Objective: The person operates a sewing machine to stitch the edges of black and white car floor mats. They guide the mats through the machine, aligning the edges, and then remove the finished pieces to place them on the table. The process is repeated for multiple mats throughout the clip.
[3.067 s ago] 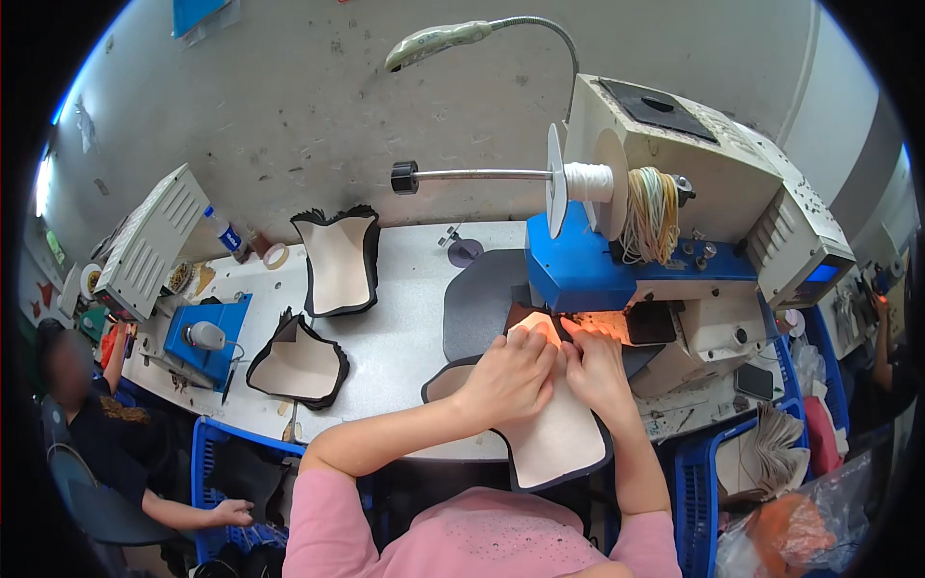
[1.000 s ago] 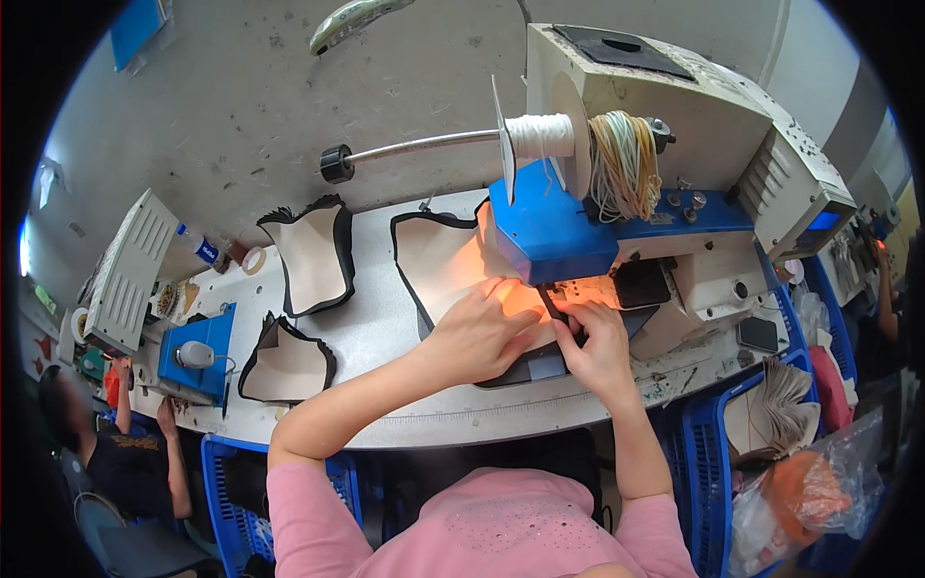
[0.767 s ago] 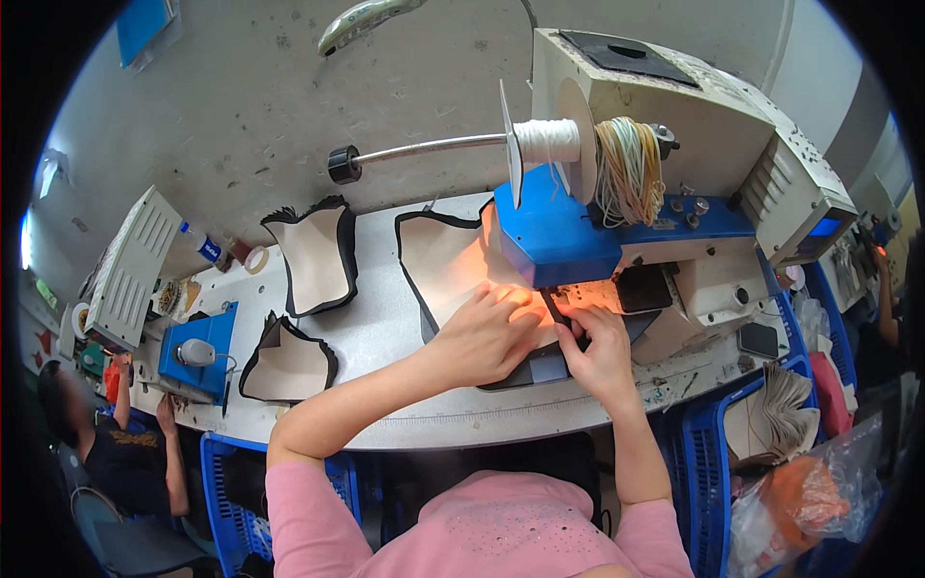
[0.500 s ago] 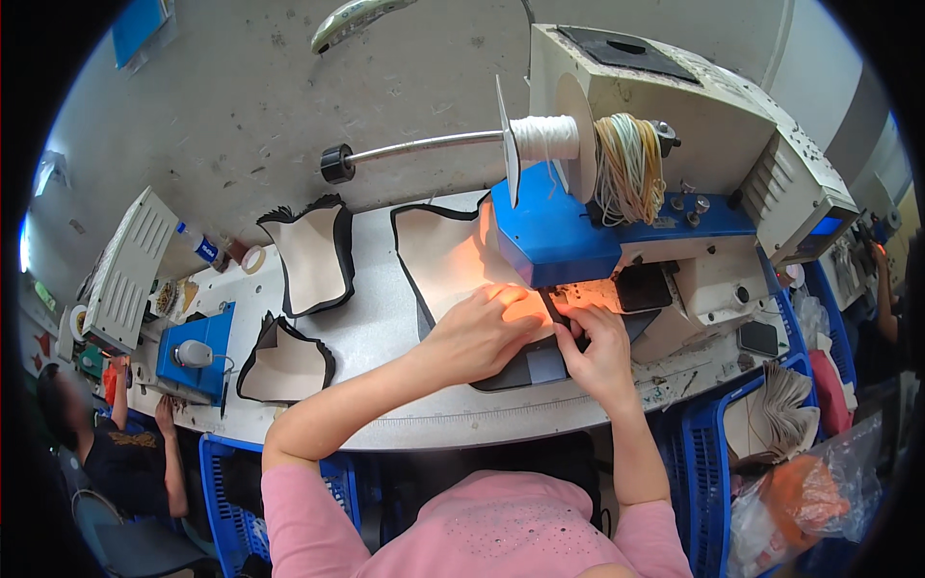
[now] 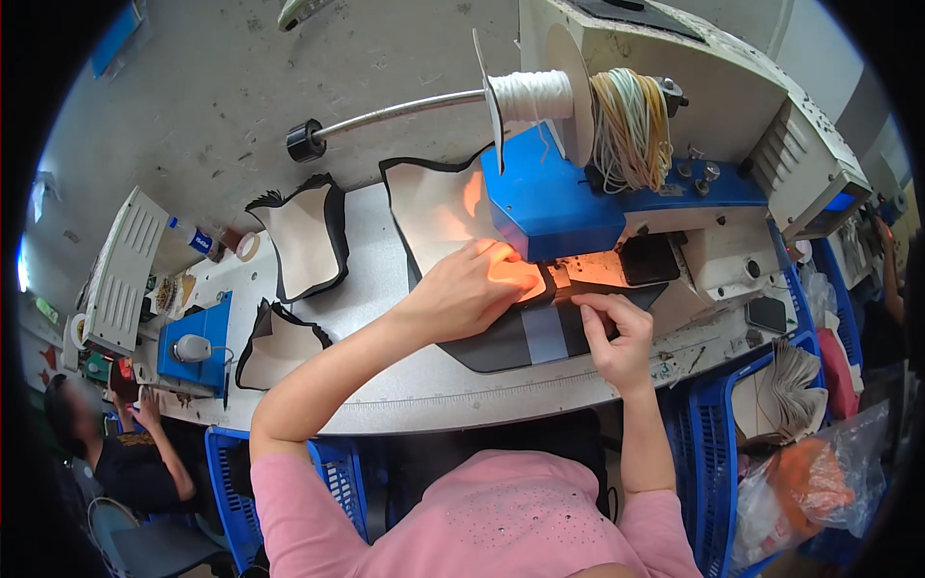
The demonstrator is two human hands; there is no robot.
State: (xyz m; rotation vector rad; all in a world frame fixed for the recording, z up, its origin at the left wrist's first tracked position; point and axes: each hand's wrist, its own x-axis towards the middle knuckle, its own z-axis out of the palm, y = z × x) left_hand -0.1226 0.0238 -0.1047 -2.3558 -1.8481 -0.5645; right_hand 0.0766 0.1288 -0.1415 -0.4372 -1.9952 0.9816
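A dark flat panel [image 5: 482, 349] with a pale grey strip [image 5: 545, 334] lies under the blue head [image 5: 554, 207] of a machine, lit orange by its lamp. My left hand [image 5: 472, 289] is closed, its bunched fingers on the panel beside the head. To the right, my right hand [image 5: 619, 332] hovers over the panel's right part with thumb and fingers drawn together in a pinch. Whatever is between those fingertips is too small to make out. Behind my left hand lies a stack of beige pieces with black edges [image 5: 434, 207].
Two more black-edged beige stacks [image 5: 313, 241] [image 5: 281, 352] lie left on the metal worktop [image 5: 385, 405]. A white cord reel [image 5: 530, 96] hangs above the machine. Blue baskets [image 5: 708, 462] stand at the right. Farther left, a person [image 5: 145, 462] works at another blue machine [image 5: 193, 337].
My right hand has drawn away to the right from the machine head, off the panel's dark edge. The panel now shows more of its surface and grey strip. My left hand stays by the head.
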